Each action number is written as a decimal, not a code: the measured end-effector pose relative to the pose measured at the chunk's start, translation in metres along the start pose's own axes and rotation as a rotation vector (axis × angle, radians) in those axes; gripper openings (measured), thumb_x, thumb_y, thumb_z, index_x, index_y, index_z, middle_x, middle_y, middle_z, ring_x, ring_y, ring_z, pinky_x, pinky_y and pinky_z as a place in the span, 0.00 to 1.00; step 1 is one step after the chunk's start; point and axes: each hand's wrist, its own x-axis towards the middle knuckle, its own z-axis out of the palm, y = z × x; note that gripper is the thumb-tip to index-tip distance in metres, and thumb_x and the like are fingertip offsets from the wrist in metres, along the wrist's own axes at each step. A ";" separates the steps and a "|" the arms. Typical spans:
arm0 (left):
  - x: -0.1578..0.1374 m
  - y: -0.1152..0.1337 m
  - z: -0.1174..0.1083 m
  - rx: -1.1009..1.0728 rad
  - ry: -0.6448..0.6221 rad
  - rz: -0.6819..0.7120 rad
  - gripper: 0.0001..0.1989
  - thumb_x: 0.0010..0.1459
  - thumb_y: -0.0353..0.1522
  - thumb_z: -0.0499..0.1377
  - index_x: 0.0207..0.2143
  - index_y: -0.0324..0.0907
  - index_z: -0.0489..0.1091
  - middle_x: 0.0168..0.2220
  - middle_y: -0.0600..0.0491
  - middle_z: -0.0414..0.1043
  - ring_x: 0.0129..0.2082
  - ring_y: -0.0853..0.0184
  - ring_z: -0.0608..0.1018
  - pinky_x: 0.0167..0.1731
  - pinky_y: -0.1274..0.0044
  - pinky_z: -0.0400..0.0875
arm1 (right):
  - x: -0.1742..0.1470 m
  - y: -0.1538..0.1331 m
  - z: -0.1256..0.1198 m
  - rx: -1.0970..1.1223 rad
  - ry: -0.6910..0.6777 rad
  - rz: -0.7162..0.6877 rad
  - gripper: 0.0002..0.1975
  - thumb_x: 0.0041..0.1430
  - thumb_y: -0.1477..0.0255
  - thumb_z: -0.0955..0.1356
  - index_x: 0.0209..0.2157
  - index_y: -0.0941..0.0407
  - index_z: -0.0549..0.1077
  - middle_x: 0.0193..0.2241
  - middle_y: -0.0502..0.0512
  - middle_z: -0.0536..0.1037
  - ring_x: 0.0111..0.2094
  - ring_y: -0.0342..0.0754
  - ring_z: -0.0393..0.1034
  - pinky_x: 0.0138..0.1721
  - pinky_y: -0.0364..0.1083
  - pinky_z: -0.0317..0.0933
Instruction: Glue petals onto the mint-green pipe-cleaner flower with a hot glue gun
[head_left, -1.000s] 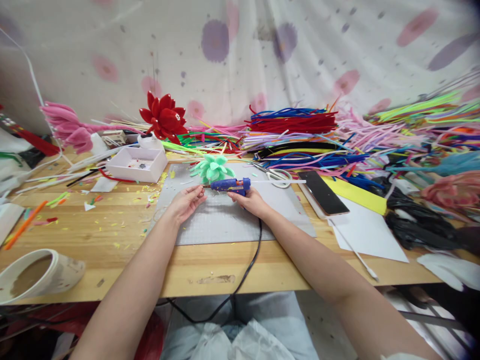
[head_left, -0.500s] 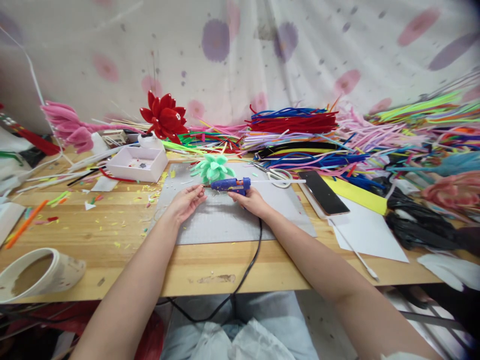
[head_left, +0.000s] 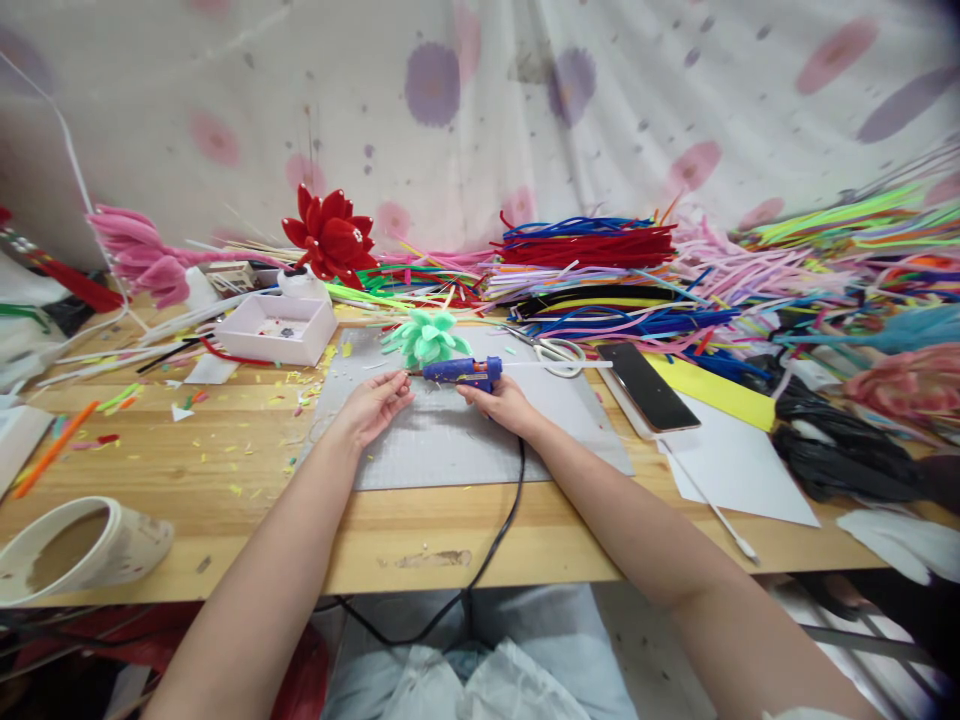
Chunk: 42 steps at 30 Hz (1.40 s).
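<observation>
A blue hot glue gun [head_left: 463,372] is gripped in my right hand [head_left: 506,402], its nozzle pointing left and a pale glue stick [head_left: 562,365] sticking out of its back end. Close to the nozzle tip, my left hand [head_left: 381,402] is closed in a pinch; what lies between the fingertips is too small to make out. Just behind both hands sits a mint-green flower [head_left: 429,338] with plump fuzzy petals, on a grey cutting mat [head_left: 420,455]. The glue gun's black cord [head_left: 516,490] runs down over the table's front edge.
Scissors [head_left: 559,355] lie at the mat's back right, near a phone [head_left: 651,385]. A white tray [head_left: 281,340] and a red flower [head_left: 330,235] stand at back left. Bundled pipe cleaners [head_left: 592,245] line the back. A cup of brown liquid [head_left: 127,540] is front left.
</observation>
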 end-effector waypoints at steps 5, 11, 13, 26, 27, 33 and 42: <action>-0.001 0.000 0.000 0.011 -0.007 -0.005 0.04 0.52 0.22 0.57 0.25 0.33 0.70 0.22 0.54 0.68 0.20 0.79 0.70 0.25 0.86 0.71 | 0.001 0.003 0.000 0.010 0.008 -0.007 0.18 0.46 0.55 0.67 0.23 0.57 0.68 0.16 0.47 0.66 0.22 0.41 0.61 0.25 0.41 0.55; -0.001 0.001 0.000 0.032 -0.014 -0.016 0.05 0.53 0.22 0.56 0.25 0.32 0.70 0.22 0.54 0.68 0.20 0.79 0.70 0.25 0.86 0.71 | 0.001 0.002 0.000 0.048 0.018 -0.013 0.18 0.45 0.55 0.67 0.23 0.57 0.69 0.16 0.46 0.66 0.20 0.40 0.59 0.24 0.41 0.55; 0.000 0.001 0.000 0.023 -0.018 -0.015 0.05 0.53 0.22 0.55 0.26 0.32 0.70 0.22 0.54 0.68 0.20 0.79 0.70 0.25 0.85 0.72 | 0.000 -0.001 -0.001 0.070 0.014 -0.006 0.18 0.45 0.55 0.67 0.22 0.57 0.68 0.15 0.46 0.64 0.18 0.39 0.57 0.23 0.41 0.54; -0.002 -0.006 0.006 -0.052 -0.059 -0.053 0.03 0.52 0.22 0.57 0.26 0.32 0.70 0.23 0.53 0.69 0.20 0.79 0.71 0.25 0.86 0.72 | 0.005 -0.029 -0.042 0.337 0.389 -0.091 0.24 0.48 0.46 0.60 0.26 0.55 0.63 0.27 0.54 0.71 0.18 0.38 0.55 0.16 0.41 0.51; -0.003 -0.005 0.007 -0.076 -0.062 -0.060 0.04 0.52 0.22 0.56 0.27 0.32 0.70 0.23 0.54 0.69 0.20 0.79 0.71 0.25 0.87 0.72 | 0.007 -0.025 -0.047 0.310 0.474 -0.088 0.24 0.48 0.47 0.61 0.26 0.55 0.64 0.25 0.53 0.71 0.18 0.39 0.55 0.17 0.41 0.51; -0.012 0.004 0.032 -0.221 -0.051 -0.069 0.06 0.55 0.22 0.54 0.28 0.33 0.69 0.23 0.54 0.69 0.19 0.80 0.71 0.23 0.89 0.71 | 0.015 0.018 -0.063 -0.043 0.713 0.118 0.21 0.47 0.53 0.65 0.28 0.59 0.71 0.19 0.53 0.70 0.20 0.45 0.62 0.24 0.45 0.57; -0.010 -0.019 0.065 -0.372 0.130 -0.047 0.05 0.53 0.21 0.56 0.26 0.35 0.69 0.21 0.56 0.69 0.17 0.81 0.70 0.21 0.89 0.70 | 0.019 0.029 -0.063 -0.570 0.510 0.228 0.18 0.51 0.60 0.65 0.39 0.58 0.71 0.35 0.62 0.76 0.38 0.55 0.70 0.38 0.50 0.60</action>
